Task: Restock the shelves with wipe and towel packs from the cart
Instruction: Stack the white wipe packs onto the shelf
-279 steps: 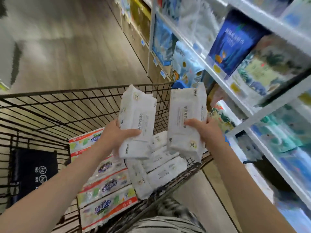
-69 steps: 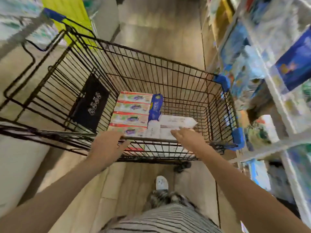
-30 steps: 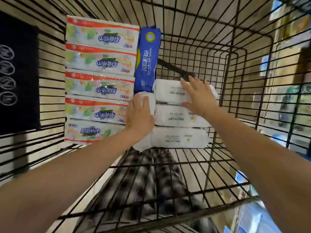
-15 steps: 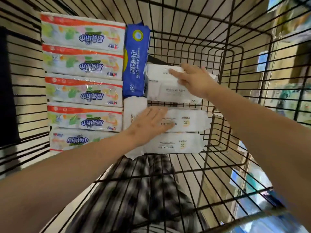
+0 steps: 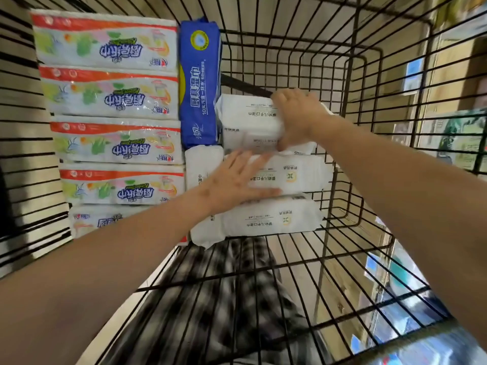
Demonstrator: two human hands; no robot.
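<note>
Head view: the far white wipe pack [image 5: 245,119] sits low in the wire cart [image 5: 342,262], at the 12 o'clock end of a row of three. The right grip [image 5: 297,117] is now closed round its right end, fingers over the far edge and thumb tucked against the near one. Half a second ago that hand only lay across the top, so the hold looks freshly made and the pack ready to lift.

Just at 6 o'clock of it lies the middle white wipe pack [image 5: 300,175]. The left grip [image 5: 237,180] rests there flat with fingers straight, open and holding nothing. A second ago it was over the upright white pack [image 5: 203,164] at 9 o'clock. It likely needs to curl round an edge before both packs can go to the shelves together.

Further toward 6 o'clock the near white wipe pack [image 5: 268,219] lies untouched. At 9 o'clock of the far pack stands the blue wipe pack [image 5: 199,80], and beyond it the stacked towel packs [image 5: 110,101] remain in place, so much restocking is left.
</note>
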